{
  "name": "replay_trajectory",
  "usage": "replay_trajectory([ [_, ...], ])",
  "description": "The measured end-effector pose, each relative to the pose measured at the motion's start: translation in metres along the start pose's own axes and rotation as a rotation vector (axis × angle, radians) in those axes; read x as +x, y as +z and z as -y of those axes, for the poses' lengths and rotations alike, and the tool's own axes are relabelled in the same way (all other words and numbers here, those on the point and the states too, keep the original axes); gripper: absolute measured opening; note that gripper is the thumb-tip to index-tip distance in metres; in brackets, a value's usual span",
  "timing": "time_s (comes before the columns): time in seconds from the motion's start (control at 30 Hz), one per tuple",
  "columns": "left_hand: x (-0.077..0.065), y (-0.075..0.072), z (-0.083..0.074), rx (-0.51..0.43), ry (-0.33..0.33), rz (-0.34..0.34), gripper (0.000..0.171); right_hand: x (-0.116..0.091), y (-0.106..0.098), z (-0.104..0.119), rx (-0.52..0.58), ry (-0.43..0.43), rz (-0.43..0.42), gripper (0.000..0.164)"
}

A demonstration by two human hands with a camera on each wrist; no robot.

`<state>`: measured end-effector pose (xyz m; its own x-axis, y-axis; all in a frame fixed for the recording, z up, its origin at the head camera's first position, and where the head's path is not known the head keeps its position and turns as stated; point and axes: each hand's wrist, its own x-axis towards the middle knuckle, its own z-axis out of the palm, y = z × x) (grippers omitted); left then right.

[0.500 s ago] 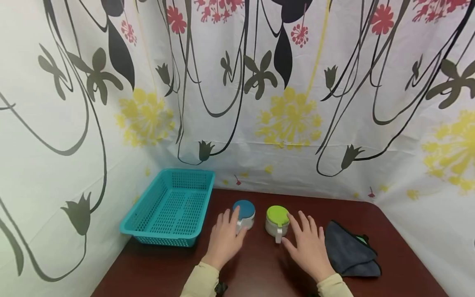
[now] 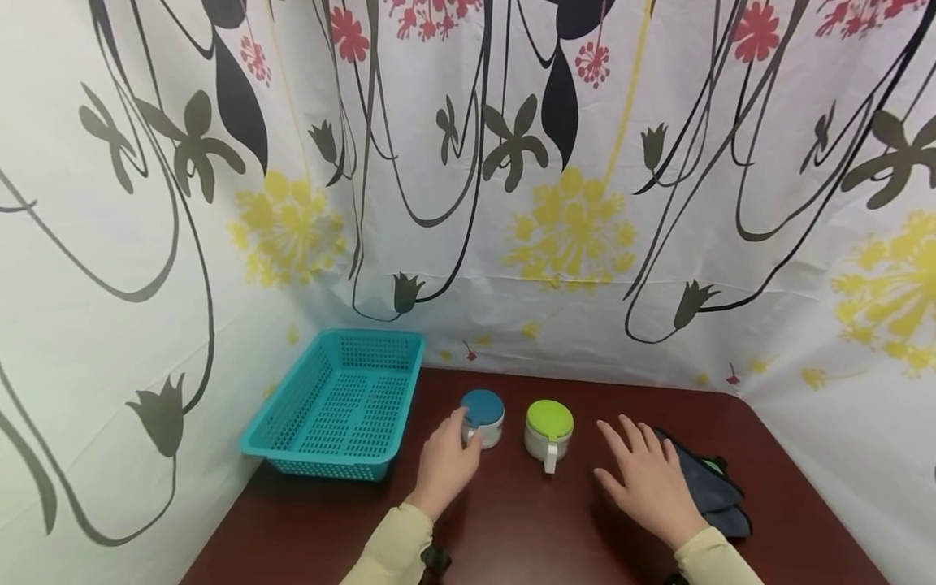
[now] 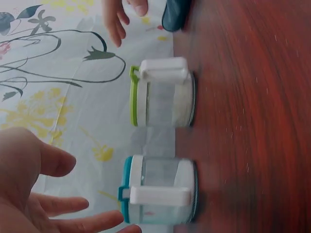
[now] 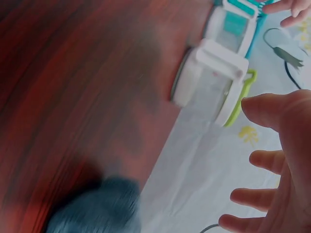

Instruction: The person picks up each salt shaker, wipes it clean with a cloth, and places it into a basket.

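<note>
The person's left hand (image 2: 448, 461) reaches toward a round, see-through jar with a blue lid, a white collar and a white handle (image 2: 488, 422), its fingers parted and loosely extended. The fingertips lie at the near left edge of the lid in the head view; whether they touch it, I cannot tell. The right hand (image 2: 651, 481) is spread above the table, fingers apart and fairly straight, well to the right of the left hand. In the head view it covers part of a folded, dark blue-grey cloth with black edging and a small green patch (image 2: 712, 491).

Between the hands, just right of the blue-lidded jar and apart from it, stands a matching see-through jar with a lime-green lid and a white handle (image 2: 548, 432). Both jars are upright, lids on, with their handles on the person's side.

Left of the blue-lidded jar sits a rectangular, turquoise plastic basket with perforated walls (image 2: 329, 469). All these rest on a dark reddish-brown, glossy table (image 2: 526, 536). Pale yellow sleeves (image 2: 391, 543) cover the forearms. A white curtain printed with grey, red and yellow flowers (image 2: 431, 106) hangs behind.
</note>
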<state>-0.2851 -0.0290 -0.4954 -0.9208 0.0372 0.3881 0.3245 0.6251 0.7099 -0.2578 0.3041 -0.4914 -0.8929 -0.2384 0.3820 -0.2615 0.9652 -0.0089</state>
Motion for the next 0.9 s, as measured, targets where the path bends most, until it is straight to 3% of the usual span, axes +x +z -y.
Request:
replay_trajectory([
  [0.3,0.009,0.009,0.000,-0.158,-0.184,0.002,0.037,-0.014,-0.004,-0.039,-0.037,0.006,0.071,0.079],
  [0.57,0.012,0.012,0.004,-0.204,-0.308,0.013,0.029,-0.031,-0.005,-0.064,0.013,0.073,0.153,0.076],
  [0.9,0.019,0.009,0.007,-0.438,-0.492,0.123,0.031,-0.044,0.007,-0.074,0.018,0.148,0.325,0.082],
])
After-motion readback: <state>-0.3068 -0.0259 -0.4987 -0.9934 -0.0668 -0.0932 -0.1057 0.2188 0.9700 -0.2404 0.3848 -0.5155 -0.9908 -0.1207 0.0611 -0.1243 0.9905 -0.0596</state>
